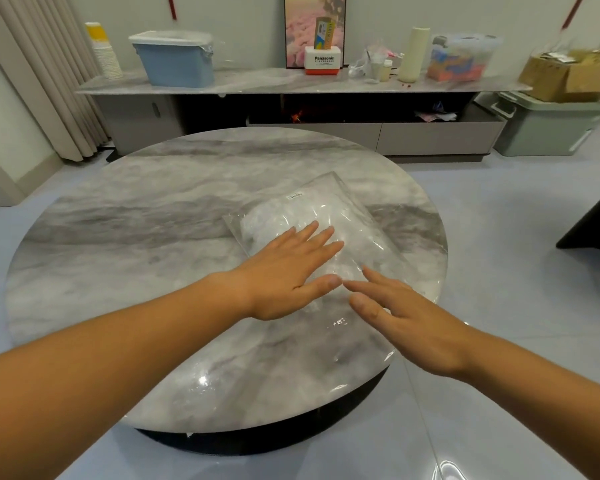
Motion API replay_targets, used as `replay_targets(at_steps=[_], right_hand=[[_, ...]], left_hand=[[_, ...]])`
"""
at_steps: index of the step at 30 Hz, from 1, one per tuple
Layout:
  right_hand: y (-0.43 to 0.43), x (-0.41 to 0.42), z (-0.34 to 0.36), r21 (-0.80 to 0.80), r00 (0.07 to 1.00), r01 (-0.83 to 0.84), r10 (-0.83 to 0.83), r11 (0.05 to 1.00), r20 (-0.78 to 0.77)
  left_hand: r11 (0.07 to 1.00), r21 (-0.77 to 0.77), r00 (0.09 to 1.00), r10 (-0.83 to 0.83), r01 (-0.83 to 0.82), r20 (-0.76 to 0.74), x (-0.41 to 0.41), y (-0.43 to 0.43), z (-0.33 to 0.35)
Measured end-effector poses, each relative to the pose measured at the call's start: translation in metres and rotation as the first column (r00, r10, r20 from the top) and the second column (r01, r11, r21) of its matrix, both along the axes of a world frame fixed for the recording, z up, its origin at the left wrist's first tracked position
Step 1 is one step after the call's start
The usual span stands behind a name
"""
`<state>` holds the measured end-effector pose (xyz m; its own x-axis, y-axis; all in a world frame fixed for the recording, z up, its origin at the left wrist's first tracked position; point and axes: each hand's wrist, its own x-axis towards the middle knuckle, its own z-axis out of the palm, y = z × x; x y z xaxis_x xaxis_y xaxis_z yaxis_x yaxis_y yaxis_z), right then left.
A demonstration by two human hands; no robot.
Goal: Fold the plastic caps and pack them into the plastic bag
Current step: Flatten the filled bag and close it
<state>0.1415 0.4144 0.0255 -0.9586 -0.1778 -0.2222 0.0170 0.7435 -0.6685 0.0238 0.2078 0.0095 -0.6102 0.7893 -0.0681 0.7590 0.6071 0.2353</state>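
Both hands lie flat with straight fingers: our left hand (288, 271) presses the plastic bag (326, 233) (white caps (291, 220) inside), our right hand (406, 320) touches its near edge on the table (136, 237).

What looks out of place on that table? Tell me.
Nothing spilled or damaged. The plastic bag lies askew near the right edge of the table, bulging with crumpled caps, under the left hand and right hand.

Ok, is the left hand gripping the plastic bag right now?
No, the left hand lies flat on top of the plastic bag with its fingers straight, not curled round it.
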Motion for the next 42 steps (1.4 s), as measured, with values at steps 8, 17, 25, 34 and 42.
replay_targets(at_steps=[8, 17, 25, 34, 42], right_hand=[[0.021, -0.012, 0.002, 0.035, 0.826, 0.062, -0.032, 0.997, -0.563], [0.026, -0.025, -0.018, 0.212, 0.963, -0.209, 0.238, 0.955, -0.124], [0.026, -0.018, -0.025, 0.160, 0.963, -0.260, 0.268, 0.952, -0.031], [0.026, -0.017, -0.032, 0.194, 0.943, -0.310, 0.326, 0.931, -0.061], [0.029, -0.015, -0.041, 0.362, 0.885, -0.373, 0.445, 0.854, -0.138]], left_hand=[[0.985, -0.145, 0.995, -0.094, 0.088, -0.035, 0.011, -0.004, -0.011], [0.955, -0.258, 0.987, -0.160, 0.149, -0.021, 0.011, -0.028, -0.022], [0.987, -0.136, 0.989, -0.105, 0.091, -0.100, 0.029, -0.028, -0.020], [0.999, -0.037, 1.000, 0.015, -0.015, -0.018, 0.064, -0.015, -0.025], [0.996, 0.008, 0.989, 0.091, -0.093, 0.118, 0.066, -0.017, -0.026]])
